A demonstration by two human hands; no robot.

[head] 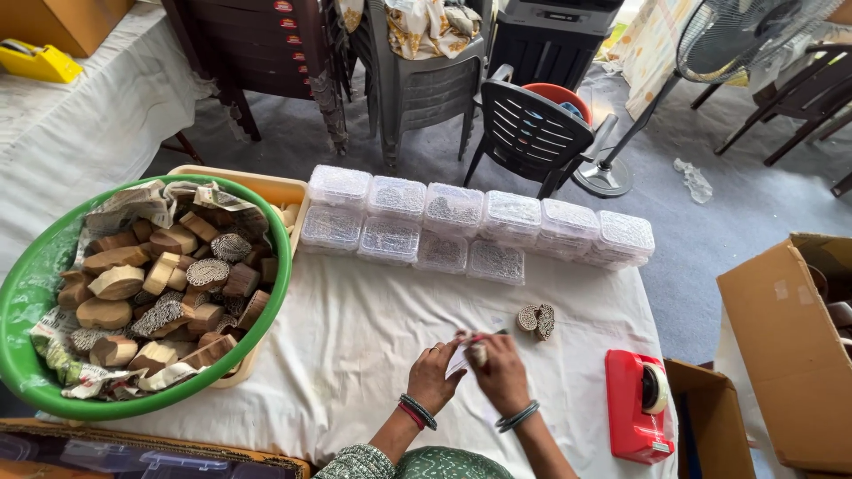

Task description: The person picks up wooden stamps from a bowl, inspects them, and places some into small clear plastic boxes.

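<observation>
Both hands (pixel 432 372) (pixel 501 371) grip 1 small block (pixel 478 354); 2 carved blocks (pixel 536 319) lie beside.

Basin (pixel 27 293) of wooden blocks (pixel 160 284) at table's left, rows of lidded boxes (pixel 470 226) along far edge, two carved stamps (pixel 536 320) centre-right just beyond the hands, tape dispenser (pixel 637 404) near right, cardboard box (pixel 785 355) on floor further right.

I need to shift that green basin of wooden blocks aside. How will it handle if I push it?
Probably heavy: the green basin is heaped with solid wooden blocks. Its rim overhangs the table's edge, so it may tip. The white cloth beneath could bunch.
</observation>
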